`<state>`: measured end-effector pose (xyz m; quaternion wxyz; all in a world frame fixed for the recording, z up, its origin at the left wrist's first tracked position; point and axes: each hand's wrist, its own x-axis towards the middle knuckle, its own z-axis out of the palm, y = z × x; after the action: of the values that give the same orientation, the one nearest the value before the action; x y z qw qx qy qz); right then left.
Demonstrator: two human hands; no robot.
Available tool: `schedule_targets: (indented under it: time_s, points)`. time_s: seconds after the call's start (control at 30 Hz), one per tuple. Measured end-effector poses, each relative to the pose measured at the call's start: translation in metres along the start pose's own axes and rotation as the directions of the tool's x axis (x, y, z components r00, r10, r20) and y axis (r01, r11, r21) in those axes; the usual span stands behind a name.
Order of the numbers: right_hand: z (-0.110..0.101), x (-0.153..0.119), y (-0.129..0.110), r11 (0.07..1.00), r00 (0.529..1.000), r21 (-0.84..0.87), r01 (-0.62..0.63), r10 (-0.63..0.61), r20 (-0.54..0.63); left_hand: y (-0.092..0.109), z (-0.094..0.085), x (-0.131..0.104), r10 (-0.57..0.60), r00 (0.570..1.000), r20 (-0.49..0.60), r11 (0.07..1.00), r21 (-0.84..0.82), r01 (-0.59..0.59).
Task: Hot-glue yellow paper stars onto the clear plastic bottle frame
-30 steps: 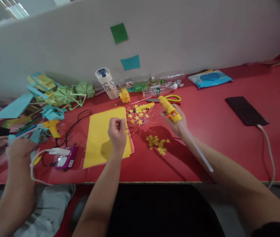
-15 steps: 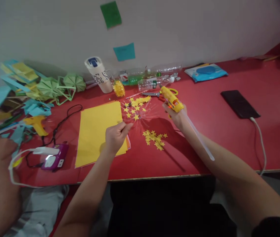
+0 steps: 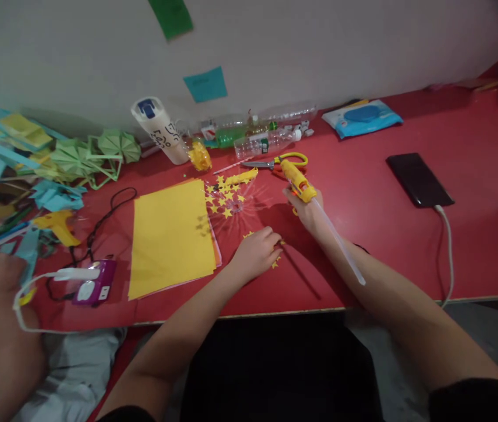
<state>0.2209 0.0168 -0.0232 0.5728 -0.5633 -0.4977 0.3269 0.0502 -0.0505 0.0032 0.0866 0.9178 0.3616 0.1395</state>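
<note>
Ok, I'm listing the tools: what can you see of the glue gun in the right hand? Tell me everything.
The glue gun is yellow and looks plastic, with small orange-red spots. The right hand grips its handle, mostly hidden, holding it above the table. Its nose points away from the person, toward the scissors; a long, cloudy glue stick juts from its back, over the forearm.

Smooth plastic glue gun (image 3: 294, 175).
</note>
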Motion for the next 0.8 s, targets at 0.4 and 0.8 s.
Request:
schedule_targets:
  time_s: [0.4,0.8]
  points:
    - [0.002,0.006,0.023,0.998,0.999,-0.058,-0.021,0.023,0.036,0.006,0.011,0.019,0.089,0.964,0.251,0.967,0.211,-0.144]
    - [0.001,-0.007,-0.003,0.982,0.992,-0.167,0.091,-0.074,0.107,-0.006,0.025,0.015,0.091,0.990,0.105,0.984,0.144,-0.106]
